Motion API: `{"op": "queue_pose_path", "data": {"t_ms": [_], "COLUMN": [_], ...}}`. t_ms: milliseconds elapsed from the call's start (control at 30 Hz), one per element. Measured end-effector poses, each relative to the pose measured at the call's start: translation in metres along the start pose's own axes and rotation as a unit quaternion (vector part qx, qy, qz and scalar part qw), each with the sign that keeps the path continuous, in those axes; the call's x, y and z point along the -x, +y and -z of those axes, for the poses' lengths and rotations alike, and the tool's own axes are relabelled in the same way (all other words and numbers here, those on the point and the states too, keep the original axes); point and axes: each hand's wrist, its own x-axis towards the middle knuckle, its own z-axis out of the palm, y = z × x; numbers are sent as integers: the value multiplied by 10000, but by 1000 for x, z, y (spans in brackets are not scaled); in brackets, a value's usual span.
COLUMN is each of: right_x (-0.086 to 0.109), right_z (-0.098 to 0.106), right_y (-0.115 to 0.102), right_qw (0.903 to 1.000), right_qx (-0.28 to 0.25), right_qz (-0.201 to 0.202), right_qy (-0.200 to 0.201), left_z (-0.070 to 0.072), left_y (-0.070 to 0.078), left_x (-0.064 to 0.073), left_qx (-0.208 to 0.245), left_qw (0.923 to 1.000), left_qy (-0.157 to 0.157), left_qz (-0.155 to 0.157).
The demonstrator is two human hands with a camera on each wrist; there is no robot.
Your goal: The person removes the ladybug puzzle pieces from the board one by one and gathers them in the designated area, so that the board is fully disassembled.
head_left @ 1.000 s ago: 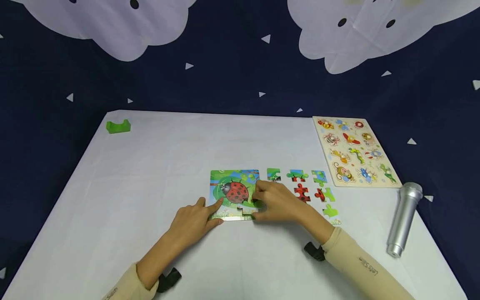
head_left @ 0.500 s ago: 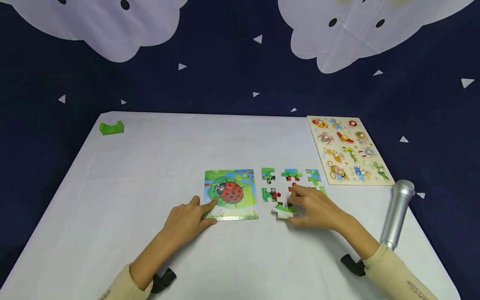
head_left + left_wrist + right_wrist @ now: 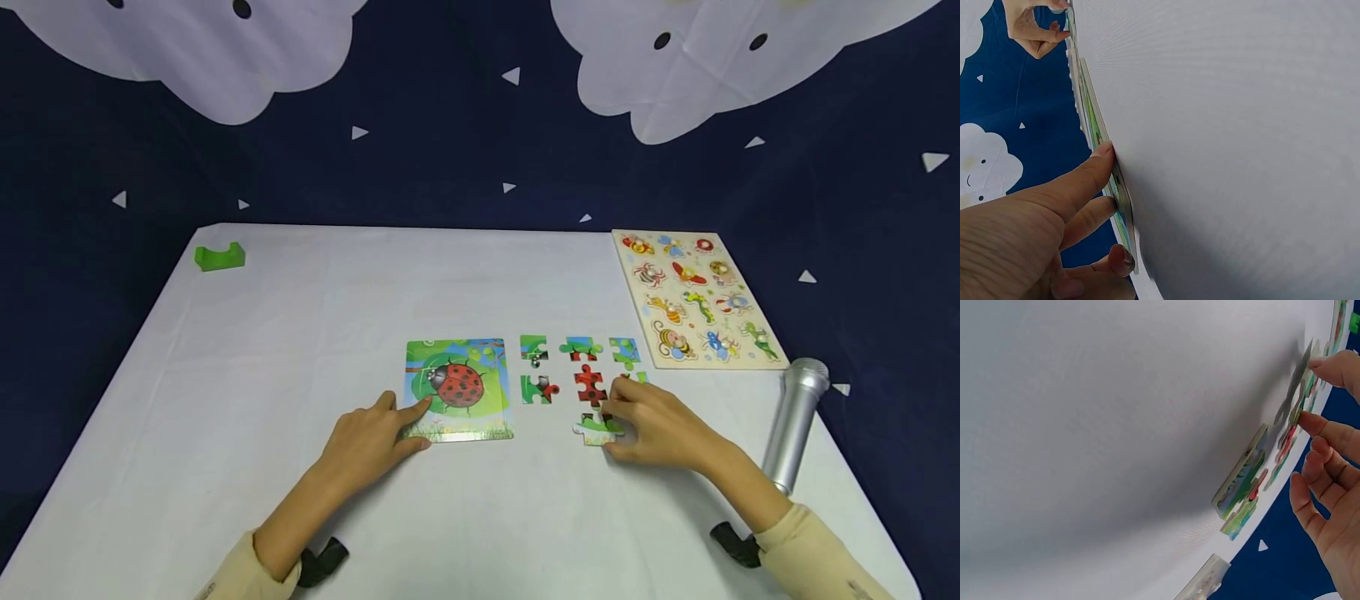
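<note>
A square ladybug picture puzzle board lies mid-table. My left hand touches its lower left corner with forefinger and thumb; in the left wrist view the thumb lies along its front edge. To the right, my right hand pinches a green and white jigsaw piece between thumb and forefinger, close over the table, while the other fingers curl loosely in the right wrist view. Loose pieces stand in rows behind it, among them a red spotted piece and a green and red piece. The right hand hides some pieces.
A wooden bug puzzle board lies at the back right, with a silver microphone in front of it, partly behind the right forearm. At the far left corner sits a green notched block. Dark patterned cloth hangs behind the table.
My right hand has moved right from the ladybug board's right edge to the loose pieces, carrying the green and white jigsaw piece. My left hand has stayed at the board's corner.
</note>
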Motion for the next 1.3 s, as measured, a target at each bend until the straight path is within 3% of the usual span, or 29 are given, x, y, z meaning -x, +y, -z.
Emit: {"op": "queue_pose_path", "data": {"t_ms": [300, 500, 700, 933, 1300], "right_x": [-14, -48, -87, -130, -164], "right_z": [0, -1, -9, -24, -36], "right_y": [-12, -36, -63, -95, -121], "right_qw": [9997, 9988, 9950, 9932, 9915], "right_qx": [72, -185, -351, -498, -280], "right_qz": [134, 441, 932, 1026, 1190], "right_qy": [193, 46, -99, -237, -439], "left_z": [1, 2, 1, 1, 4], "left_y": [-3, -7, -14, -20, -21], "left_x": [0, 1, 5, 8, 8], "left_qx": [-127, -178, -169, -42, 96], "left_qw": [9999, 9997, 9998, 9996, 9993], "left_qy": [76, 123, 21, -115, -234], "left_qz": [-84, -90, 143, 264, 262]}}
